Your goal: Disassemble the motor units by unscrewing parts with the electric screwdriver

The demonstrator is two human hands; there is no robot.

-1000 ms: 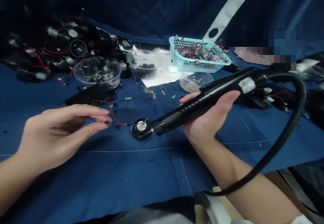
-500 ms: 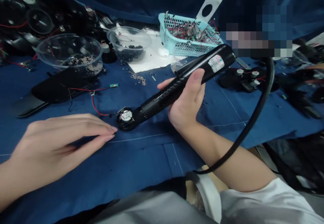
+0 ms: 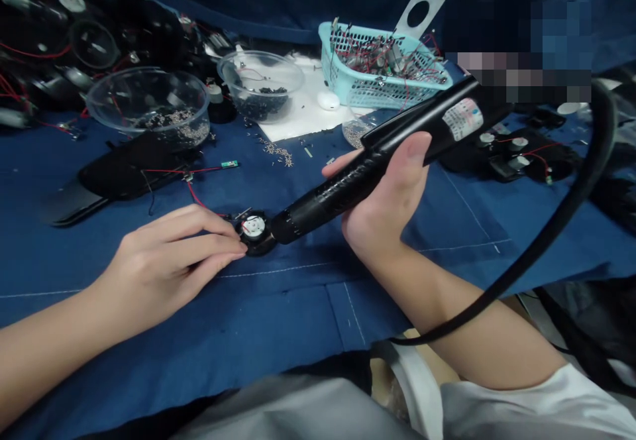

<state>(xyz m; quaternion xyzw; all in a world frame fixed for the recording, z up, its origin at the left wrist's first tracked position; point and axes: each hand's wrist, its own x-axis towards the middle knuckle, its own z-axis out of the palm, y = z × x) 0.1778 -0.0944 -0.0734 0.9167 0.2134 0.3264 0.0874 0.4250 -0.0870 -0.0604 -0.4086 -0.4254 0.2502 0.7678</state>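
My right hand (image 3: 385, 188) is wrapped round a black electric screwdriver (image 3: 342, 188), tilted with its tip down to the left. The tip meets the edge of a small round black housing (image 3: 260, 248) lying on the blue cloth. In the housing sits a motor with a white end cap (image 3: 254, 226). My left hand (image 3: 183, 254) has its fingertips pressed together at the left rim of the housing. Red wires run from there to a small green circuit board (image 3: 229, 164). A thick black cable (image 3: 541, 228) hangs from the screwdriver's rear end over my right forearm.
Two clear plastic bowls (image 3: 149, 89) of small screws and black parts stand behind, with loose screws (image 3: 281, 154) spilled near them. A light blue basket (image 3: 387, 89) holds wired motors. Black housings and wires pile up at back left. A dark flat object (image 3: 124, 168) lies at left.
My left hand has moved right and now touches the housing's rim. The screwdriver's rear end has shifted right and up. The whole view has shifted slightly.
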